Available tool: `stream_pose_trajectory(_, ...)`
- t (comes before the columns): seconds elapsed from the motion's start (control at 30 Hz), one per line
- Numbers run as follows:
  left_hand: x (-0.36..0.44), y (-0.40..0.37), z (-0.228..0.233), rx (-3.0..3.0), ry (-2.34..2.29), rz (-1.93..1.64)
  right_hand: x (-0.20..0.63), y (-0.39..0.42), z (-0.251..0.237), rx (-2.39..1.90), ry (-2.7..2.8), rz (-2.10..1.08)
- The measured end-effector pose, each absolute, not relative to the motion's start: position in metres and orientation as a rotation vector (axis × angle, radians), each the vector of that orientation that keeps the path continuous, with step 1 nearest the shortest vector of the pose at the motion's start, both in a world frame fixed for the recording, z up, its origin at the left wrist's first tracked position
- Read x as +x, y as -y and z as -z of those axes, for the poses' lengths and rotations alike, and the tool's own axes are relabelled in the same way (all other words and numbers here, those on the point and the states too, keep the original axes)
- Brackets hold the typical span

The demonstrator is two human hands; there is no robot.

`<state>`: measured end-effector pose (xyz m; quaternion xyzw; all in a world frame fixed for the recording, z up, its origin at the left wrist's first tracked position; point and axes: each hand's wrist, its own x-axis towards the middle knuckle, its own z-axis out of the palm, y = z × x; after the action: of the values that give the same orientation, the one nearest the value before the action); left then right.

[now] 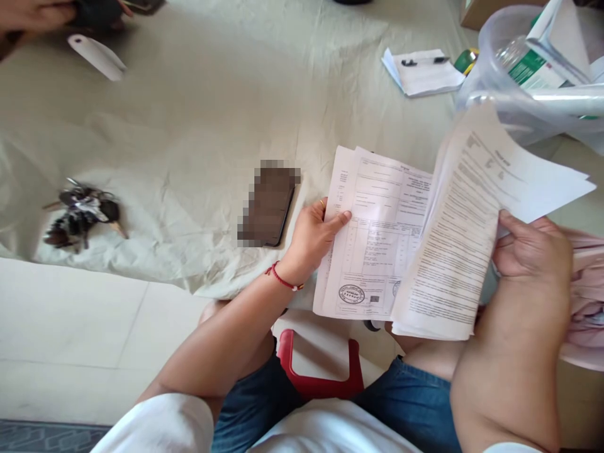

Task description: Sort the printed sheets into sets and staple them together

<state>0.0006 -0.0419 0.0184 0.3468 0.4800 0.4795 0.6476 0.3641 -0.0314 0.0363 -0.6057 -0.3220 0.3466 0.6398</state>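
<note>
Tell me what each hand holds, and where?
Left hand pins the stamped sheets at their left edge; right hand lifts the turned pages by their right edge.

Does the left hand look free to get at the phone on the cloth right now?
Probably not at once: the left hand is pinching the stamped sheet, so it is occupied. The phone lies just beside it on the cloth, with nothing between them, so once emptied the way looks free.

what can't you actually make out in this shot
- Phone, head view: pixelated over, screen unreadable.
- Print on the stamped sheet held by the left hand: too small to read.
- Right hand fingers: hidden behind the lifted pages.
- Another person's hand: cut off by the top edge.
</note>
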Motion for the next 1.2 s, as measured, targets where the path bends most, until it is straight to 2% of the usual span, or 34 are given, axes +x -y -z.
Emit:
stream_pose_trajectory(0.27, 0.005, 0.042, -0.019, 0.766, -1.050, -1.124, 0.337, 0.028, -0.027, -1.483, 0.798, -0.812)
stream_pose_trajectory(0.47, 0.003, 0.042, -0.015, 0.774, -1.058, -1.130, 0.319, 0.028, -0.017, -1.512, 0.836, -0.924)
stream_pose_trajectory(0.73, 0.007, 0.040, -0.013, 0.835, -1.085, -1.138, 0.303, 0.033, -0.029, -1.418, 0.965, -1.137)
stream_pose_trajectory(0.83, 0.006, 0.041, -0.013, 0.839, -1.094, -1.109, 0.305, 0.030, -0.030, -1.440, 0.928, -1.102)
stream_pose_trajectory(1.03, 0.002, 0.042, -0.012, 0.823, -1.094, -1.060, 0.327, 0.027, -0.033, -1.451, 0.861, -0.819)
stream_pose_trajectory(1.2, 0.000, 0.042, -0.015, 0.810, -1.040, -1.052, 0.341, 0.030, -0.039, -1.391, 0.889, -0.789)
